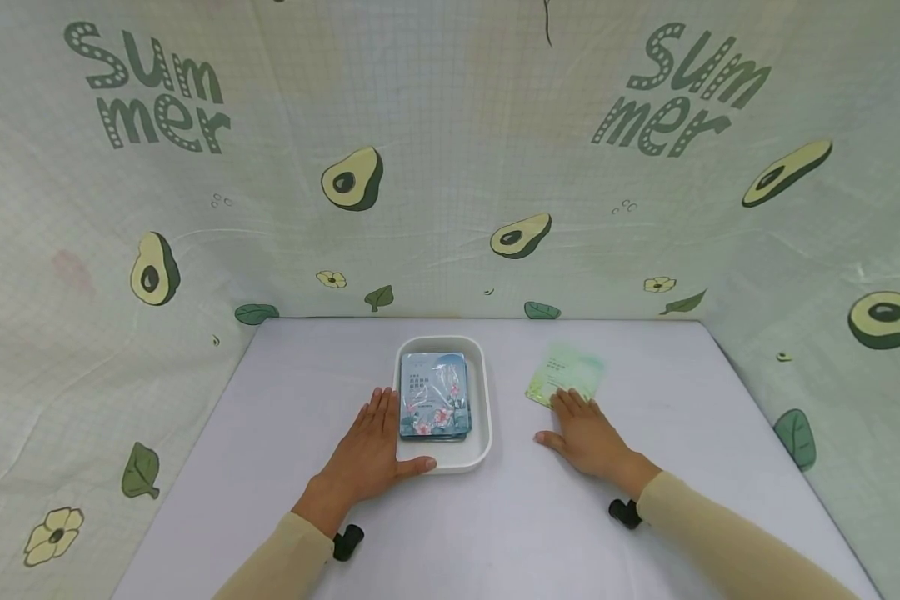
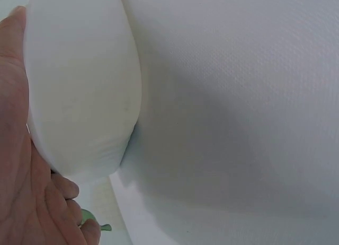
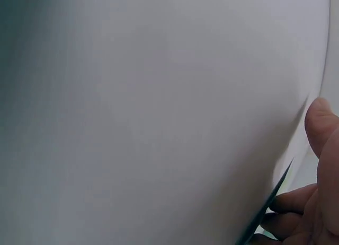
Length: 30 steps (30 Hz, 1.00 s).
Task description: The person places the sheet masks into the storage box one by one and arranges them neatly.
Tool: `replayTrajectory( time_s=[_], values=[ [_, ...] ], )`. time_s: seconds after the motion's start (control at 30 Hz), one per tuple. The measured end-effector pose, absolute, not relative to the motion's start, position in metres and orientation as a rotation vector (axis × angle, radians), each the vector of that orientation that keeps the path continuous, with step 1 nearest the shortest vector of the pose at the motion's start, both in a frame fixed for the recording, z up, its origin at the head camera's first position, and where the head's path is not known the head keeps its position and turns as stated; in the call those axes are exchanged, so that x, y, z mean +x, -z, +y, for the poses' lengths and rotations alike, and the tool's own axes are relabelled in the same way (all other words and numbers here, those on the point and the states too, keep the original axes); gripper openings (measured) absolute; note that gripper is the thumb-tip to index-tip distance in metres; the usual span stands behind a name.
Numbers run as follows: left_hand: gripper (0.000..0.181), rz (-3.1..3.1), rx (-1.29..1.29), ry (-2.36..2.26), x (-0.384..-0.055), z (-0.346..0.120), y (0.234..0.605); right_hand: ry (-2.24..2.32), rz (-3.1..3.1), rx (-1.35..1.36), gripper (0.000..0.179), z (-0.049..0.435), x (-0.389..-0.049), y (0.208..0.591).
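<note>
A white tray [image 1: 482, 400] holds a small stack of blue, flower-printed flat packets [image 1: 433, 396]. My left hand [image 1: 373, 446] lies along the tray's left side, straight fingers together at the rim and thumb stretched across the front rim. Up close in the left wrist view, that hand [image 2: 26, 165] lies against the tray's pale outer wall [image 2: 85, 86]. To the right, a light green flat packet [image 1: 567, 371] is on the table, the fingertips of my right hand [image 1: 588, 437] over its near edge. The right wrist view catches this packet [image 3: 265, 207] edge-on beside the fingers; the thumb is spread apart.
A white-covered table [image 1: 510, 517] carries everything. Behind and beside it hangs a pale curtain [image 1: 435, 108] printed with avocados, leaves and lettering. A small black device [image 1: 348, 542] sits at the left wrist, another device [image 1: 625, 513] at the right.
</note>
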<state>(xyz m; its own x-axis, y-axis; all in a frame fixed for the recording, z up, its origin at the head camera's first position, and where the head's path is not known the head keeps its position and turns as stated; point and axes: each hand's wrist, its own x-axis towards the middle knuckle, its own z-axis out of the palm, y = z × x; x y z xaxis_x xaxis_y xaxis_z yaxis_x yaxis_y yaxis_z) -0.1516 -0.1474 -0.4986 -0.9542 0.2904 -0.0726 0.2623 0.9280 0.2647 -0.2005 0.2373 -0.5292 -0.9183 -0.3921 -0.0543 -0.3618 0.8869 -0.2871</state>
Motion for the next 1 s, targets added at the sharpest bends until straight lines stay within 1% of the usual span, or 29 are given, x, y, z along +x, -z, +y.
replayTrajectory(
  time_s=[0.13,0.2,0.27,0.37,0.47,0.57,0.63,0.73,0.8,1.0],
  values=[
    [0.13,2.974,0.42,-0.395,-0.152,-0.148,0.499,0.402,2.919,-0.687,0.079,0.223,-0.184,0.526],
    [0.13,2.971,0.417,-0.403,-0.152,-0.147,0.498,0.4,2.92,-0.718,0.075,0.219,-0.181,0.522],
    [0.13,2.967,0.414,-0.411,-0.152,-0.147,0.498,0.405,2.934,-0.734,0.072,0.219,-0.184,0.519],
    [0.131,2.962,0.412,-0.412,-0.152,-0.147,0.498,0.423,2.984,-0.697,0.072,0.226,-0.2,0.515],
    [0.13,2.963,0.414,-0.403,-0.151,-0.148,0.497,0.424,3.04,-0.544,0.084,0.24,-0.225,0.513],
    [0.131,2.962,0.418,-0.385,-0.151,-0.148,0.497,0.387,3.039,-0.359,0.104,0.256,-0.249,0.516],
    [0.131,2.959,0.413,-0.372,-0.152,-0.148,0.498,0.371,3.006,-0.291,0.114,0.263,-0.26,0.518],
    [0.131,2.956,0.407,-0.38,-0.152,-0.147,0.497,0.394,2.953,-0.266,0.121,0.267,-0.269,0.521],
    [0.131,2.952,0.404,-0.384,-0.152,-0.147,0.497,0.428,2.934,-0.278,0.12,0.266,-0.271,0.523],
    [0.13,2.952,0.406,-0.398,-0.153,-0.147,0.497,0.546,2.942,-0.278,0.106,0.259,-0.272,0.526]
  ],
)
